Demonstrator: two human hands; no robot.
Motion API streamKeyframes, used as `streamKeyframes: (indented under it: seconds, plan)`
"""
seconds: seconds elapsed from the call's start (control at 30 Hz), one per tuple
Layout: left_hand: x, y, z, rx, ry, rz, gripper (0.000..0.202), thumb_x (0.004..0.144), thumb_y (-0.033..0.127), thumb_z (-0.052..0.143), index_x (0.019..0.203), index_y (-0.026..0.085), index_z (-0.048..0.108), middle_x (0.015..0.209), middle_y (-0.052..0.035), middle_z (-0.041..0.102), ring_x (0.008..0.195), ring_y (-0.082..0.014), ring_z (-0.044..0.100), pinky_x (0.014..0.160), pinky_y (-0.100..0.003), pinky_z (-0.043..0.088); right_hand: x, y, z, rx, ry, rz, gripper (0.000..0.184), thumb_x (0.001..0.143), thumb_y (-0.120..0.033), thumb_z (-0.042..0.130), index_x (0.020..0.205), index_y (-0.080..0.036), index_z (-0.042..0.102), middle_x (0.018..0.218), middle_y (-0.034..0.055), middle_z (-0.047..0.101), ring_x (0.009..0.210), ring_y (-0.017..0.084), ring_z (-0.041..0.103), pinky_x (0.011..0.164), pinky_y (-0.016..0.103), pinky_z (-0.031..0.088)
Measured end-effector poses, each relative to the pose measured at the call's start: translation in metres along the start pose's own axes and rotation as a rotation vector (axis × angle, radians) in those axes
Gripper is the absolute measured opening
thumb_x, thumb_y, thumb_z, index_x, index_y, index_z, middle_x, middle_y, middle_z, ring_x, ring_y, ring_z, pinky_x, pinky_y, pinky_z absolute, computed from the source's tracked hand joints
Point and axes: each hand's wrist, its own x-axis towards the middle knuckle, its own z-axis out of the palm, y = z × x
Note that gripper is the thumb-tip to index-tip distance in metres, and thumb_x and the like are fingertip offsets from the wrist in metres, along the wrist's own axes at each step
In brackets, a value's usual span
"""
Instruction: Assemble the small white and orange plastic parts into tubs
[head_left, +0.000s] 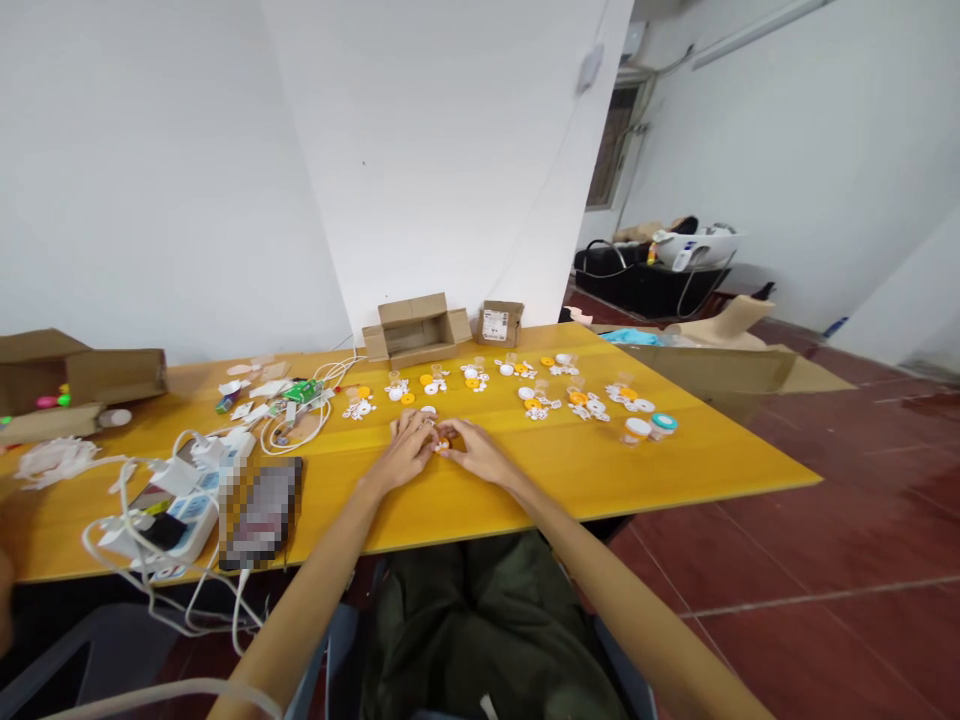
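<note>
Both my hands rest together on the yellow table [675,470] near its middle. My left hand [406,452] and my right hand [477,452] meet fingertip to fingertip around a small orange and white part [441,443], with fingers curled in a pinch. What exactly each hand grips is too small to make out. Just beyond my hands lie several groups of small white and orange round parts [472,378] in rows, with small clear cups among them. Two small capped pots [649,427], one white and one teal, stand to the right.
An open cardboard box [417,329] and a small carton [500,323] stand at the table's far edge. A power strip, white cables [172,500] and a dark phone [261,512] lie at the left. Another cardboard box [75,378] sits far left. Red tiled floor lies to the right.
</note>
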Motion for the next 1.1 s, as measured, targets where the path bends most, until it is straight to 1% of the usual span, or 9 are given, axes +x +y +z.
streamKeyframes:
  seconds: [0.2, 0.4, 0.5, 0.63, 0.73, 0.87, 0.97, 1.1]
  plan:
    - [0.0, 0.001, -0.001, 0.008, 0.001, -0.019, 0.014, 0.092, 0.019, 0.051, 0.096, 0.025, 0.063, 0.138, -0.0053, 0.053, 0.129, -0.0278, 0.038, 0.107, -0.049, 0.033, 0.001, 0.001, 0.0, 0.013, 0.003, 0.004, 0.027, 0.079, -0.019, 0.071, 0.105, -0.024, 0.066, 0.106, 0.005, 0.073, 0.099, 0.021, 0.068, 0.092, 0.038, 0.053]
    - [0.001, 0.0, 0.0, 0.015, 0.019, -0.053, 0.009, 0.088, 0.024, 0.059, 0.093, 0.024, 0.066, 0.137, -0.0061, 0.053, 0.126, -0.0293, 0.04, 0.107, -0.051, 0.034, 0.001, -0.001, 0.0, -0.003, 0.001, -0.001, 0.027, 0.079, -0.019, 0.072, 0.105, -0.024, 0.066, 0.106, 0.0052, 0.073, 0.101, 0.022, 0.068, 0.092, 0.039, 0.052]
    - [0.003, 0.002, -0.001, 0.014, 0.013, -0.08, 0.007, 0.086, 0.022, 0.06, 0.09, 0.024, 0.066, 0.135, -0.0057, 0.054, 0.126, -0.0295, 0.041, 0.106, -0.053, 0.035, 0.001, -0.002, 0.0, -0.015, 0.001, 0.002, 0.026, 0.08, -0.02, 0.071, 0.105, -0.024, 0.066, 0.106, 0.0053, 0.073, 0.101, 0.023, 0.068, 0.092, 0.039, 0.052]
    - [0.006, 0.008, -0.006, 0.028, -0.005, -0.128, 0.007, 0.084, 0.02, 0.061, 0.085, 0.024, 0.067, 0.134, -0.0053, 0.054, 0.129, -0.0314, 0.04, 0.105, -0.056, 0.036, 0.002, -0.001, 0.001, -0.011, 0.0, 0.0, 0.026, 0.08, -0.019, 0.071, 0.105, -0.024, 0.066, 0.106, 0.0053, 0.073, 0.1, 0.022, 0.068, 0.092, 0.039, 0.052]
    - [0.008, 0.01, -0.01, 0.04, -0.015, -0.155, 0.008, 0.084, 0.02, 0.06, 0.082, 0.023, 0.068, 0.136, -0.0059, 0.052, 0.133, -0.0335, 0.037, 0.106, -0.059, 0.035, 0.003, -0.001, 0.002, -0.001, -0.003, -0.001, 0.025, 0.08, -0.019, 0.071, 0.104, -0.023, 0.067, 0.104, 0.0046, 0.073, 0.098, 0.021, 0.068, 0.091, 0.037, 0.052]
    - [0.008, 0.009, -0.015, 0.044, -0.036, -0.163, 0.008, 0.083, 0.023, 0.062, 0.082, 0.023, 0.069, 0.137, -0.0065, 0.052, 0.134, -0.0353, 0.036, 0.107, -0.062, 0.033, 0.003, -0.003, 0.001, -0.007, 0.0, -0.005, 0.026, 0.079, -0.02, 0.072, 0.104, -0.024, 0.067, 0.104, 0.0042, 0.073, 0.098, 0.021, 0.068, 0.09, 0.037, 0.052]
    - [0.009, 0.009, -0.017, 0.057, -0.051, -0.15, 0.009, 0.082, 0.022, 0.062, 0.083, 0.024, 0.07, 0.137, -0.006, 0.053, 0.135, -0.0354, 0.035, 0.108, -0.061, 0.031, 0.003, -0.004, 0.002, -0.005, -0.004, -0.003, 0.026, 0.079, -0.017, 0.072, 0.104, -0.023, 0.067, 0.104, 0.0043, 0.073, 0.097, 0.02, 0.068, 0.089, 0.036, 0.052]
    - [0.012, 0.012, -0.021, 0.079, -0.093, -0.138, 0.009, 0.08, 0.02, 0.063, 0.081, 0.023, 0.071, 0.133, -0.0062, 0.055, 0.134, -0.0356, 0.035, 0.109, -0.059, 0.031, 0.003, -0.004, 0.003, 0.01, -0.008, 0.008, 0.026, 0.078, -0.016, 0.073, 0.102, -0.022, 0.068, 0.105, 0.0049, 0.073, 0.095, 0.02, 0.068, 0.088, 0.035, 0.053]
